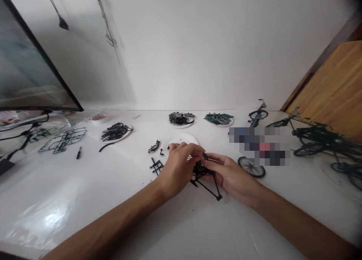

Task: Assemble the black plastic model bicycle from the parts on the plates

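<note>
You held a black model bicycle frame point(201, 172) between both hands.
Over the white desk point(96, 199), the fingers of your left hand point(178, 164) and right hand point(230, 175) pinched its upper part; a spoked wheel point(251, 167) lay to the right.

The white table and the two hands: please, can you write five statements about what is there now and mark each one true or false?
1. The right hand holds the black frame. True.
2. The left hand rests flat on the table. False: its fingers are at the black frame.
3. The loose wheel lies left of both hands. False: the loose wheel lies right of them.
4. Green parts are on a plate. True.
5. The small black tool lies on the table. True.
</note>
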### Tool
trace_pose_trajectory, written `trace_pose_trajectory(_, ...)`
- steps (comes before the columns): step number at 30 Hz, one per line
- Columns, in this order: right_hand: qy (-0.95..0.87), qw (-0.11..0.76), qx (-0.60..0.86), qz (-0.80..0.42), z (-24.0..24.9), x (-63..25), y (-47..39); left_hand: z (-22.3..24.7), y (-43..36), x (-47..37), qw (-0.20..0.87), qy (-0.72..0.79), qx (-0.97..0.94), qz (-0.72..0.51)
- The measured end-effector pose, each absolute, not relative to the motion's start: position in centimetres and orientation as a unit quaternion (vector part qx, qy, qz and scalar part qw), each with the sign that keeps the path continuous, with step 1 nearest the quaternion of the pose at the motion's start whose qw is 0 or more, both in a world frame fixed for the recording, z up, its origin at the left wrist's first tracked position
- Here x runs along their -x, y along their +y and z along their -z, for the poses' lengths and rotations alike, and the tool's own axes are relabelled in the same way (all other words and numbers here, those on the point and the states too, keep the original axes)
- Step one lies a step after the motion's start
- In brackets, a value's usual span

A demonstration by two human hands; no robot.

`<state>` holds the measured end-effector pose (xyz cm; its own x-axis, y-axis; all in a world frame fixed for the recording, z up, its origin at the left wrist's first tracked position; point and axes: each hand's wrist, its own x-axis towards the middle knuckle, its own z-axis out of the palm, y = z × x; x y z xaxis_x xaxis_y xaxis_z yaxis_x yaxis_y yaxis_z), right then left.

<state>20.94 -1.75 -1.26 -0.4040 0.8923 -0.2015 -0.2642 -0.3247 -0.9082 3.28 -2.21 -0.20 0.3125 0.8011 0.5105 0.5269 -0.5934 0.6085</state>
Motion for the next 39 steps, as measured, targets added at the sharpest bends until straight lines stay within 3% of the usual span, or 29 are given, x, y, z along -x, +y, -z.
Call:
trace_pose_trajectory(31,-0.375,0.398,0.4,-0.735,1.15,-20.83,-1.76,-0.22,-1.84,-3.1,0.124,0.43,-0.808,-0.382)
trace_pose_trajectory(39,-0.343,0.418,0.417,-0.731,0.83,-20.74,-1.73,0.02,-1.5,-2.39,0.167,0.446,-0.783,-0.399)
